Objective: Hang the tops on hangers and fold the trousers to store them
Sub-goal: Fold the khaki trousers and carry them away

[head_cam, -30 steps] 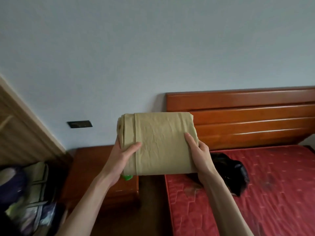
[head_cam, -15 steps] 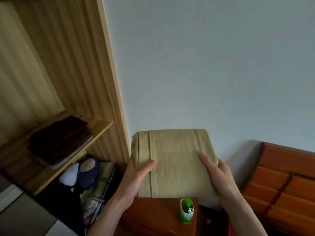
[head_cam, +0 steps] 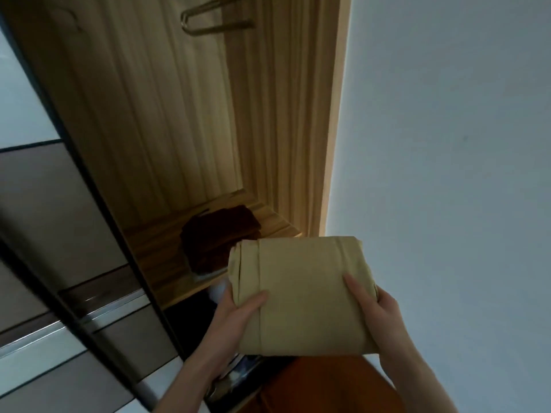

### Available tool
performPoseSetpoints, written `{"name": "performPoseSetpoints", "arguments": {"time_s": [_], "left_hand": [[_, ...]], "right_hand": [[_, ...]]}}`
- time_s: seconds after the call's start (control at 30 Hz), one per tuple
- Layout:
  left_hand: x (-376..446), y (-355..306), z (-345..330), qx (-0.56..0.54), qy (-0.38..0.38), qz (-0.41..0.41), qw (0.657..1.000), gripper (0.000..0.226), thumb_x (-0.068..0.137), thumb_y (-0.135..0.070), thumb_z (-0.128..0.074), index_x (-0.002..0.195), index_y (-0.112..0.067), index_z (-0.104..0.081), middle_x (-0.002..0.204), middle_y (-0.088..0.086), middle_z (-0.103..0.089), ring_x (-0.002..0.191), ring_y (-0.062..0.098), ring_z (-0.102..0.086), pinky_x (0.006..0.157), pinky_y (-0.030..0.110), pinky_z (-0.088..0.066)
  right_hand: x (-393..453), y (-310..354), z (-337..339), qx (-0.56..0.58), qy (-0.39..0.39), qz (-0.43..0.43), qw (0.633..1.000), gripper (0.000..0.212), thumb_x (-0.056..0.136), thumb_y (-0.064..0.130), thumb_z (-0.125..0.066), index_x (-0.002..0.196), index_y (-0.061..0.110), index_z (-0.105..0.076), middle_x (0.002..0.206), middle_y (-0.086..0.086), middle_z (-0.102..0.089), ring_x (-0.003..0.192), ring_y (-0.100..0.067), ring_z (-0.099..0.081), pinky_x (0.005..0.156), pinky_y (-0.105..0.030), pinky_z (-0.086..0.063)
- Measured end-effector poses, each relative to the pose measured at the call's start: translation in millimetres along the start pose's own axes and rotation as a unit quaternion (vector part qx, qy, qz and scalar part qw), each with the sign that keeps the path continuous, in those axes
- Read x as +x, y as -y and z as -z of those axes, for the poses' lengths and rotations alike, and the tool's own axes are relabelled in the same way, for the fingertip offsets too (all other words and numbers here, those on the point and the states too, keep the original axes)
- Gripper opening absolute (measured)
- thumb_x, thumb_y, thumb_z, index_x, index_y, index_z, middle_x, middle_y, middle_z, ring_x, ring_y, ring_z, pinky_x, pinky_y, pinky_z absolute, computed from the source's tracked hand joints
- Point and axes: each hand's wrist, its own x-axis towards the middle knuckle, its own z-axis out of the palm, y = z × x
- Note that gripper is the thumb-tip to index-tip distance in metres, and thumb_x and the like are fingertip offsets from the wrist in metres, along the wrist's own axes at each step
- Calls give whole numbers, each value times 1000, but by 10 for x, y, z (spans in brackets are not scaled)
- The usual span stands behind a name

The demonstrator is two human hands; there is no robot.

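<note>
I hold one folded pair of trousers (head_cam: pixel 301 296) in front of me, my left hand (head_cam: pixel 235 315) gripping its left edge with the thumb on top, my right hand (head_cam: pixel 377 312) gripping the right edge the same way. Its long axis runs away from me. The shelf (head_cam: pixel 167 251) lies ahead and to the left, nearer my left hand, with one dark folded pile (head_cam: pixel 220 236) on it. One hanger (head_cam: pixel 208 20) hangs above.
</note>
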Motion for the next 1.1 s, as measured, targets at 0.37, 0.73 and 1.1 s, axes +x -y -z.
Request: {"name": "performPoseSetpoints", "arguments": {"time_s": [0.37,0.73,1.1], "left_hand": [[470,-179,637,-24,-145,-17,989,83,50,-57,-96,122,-56,-54,105,-15,-76,96,14,-76,71,32,-63],[1383,-512,1193,-22,-185,-50,981,83,56,-56,-94,129,-55,-54,114,-14,-75,101,12,-75,84,36,-62],[2390,-558,1480,-28,-212,-49,976,98,66,-56,-94,150,-42,-45,126,-9,-70,110,12,-70,88,33,-59]], "right_hand": [[987,200,-1068,-3,173,-2,985,44,81,63,-77,111,37,-60,111,6,-73,100,-20,-72,78,-35,-58],[1767,537,-2016,-38,172,37,984,38,91,61,-69,114,33,-57,105,16,-66,88,-6,-68,63,-20,-49],[2812,573,-2686,-106,140,59,983,74,90,67,-65,141,14,-60,102,16,-66,93,-5,-64,69,-24,-47]]}}
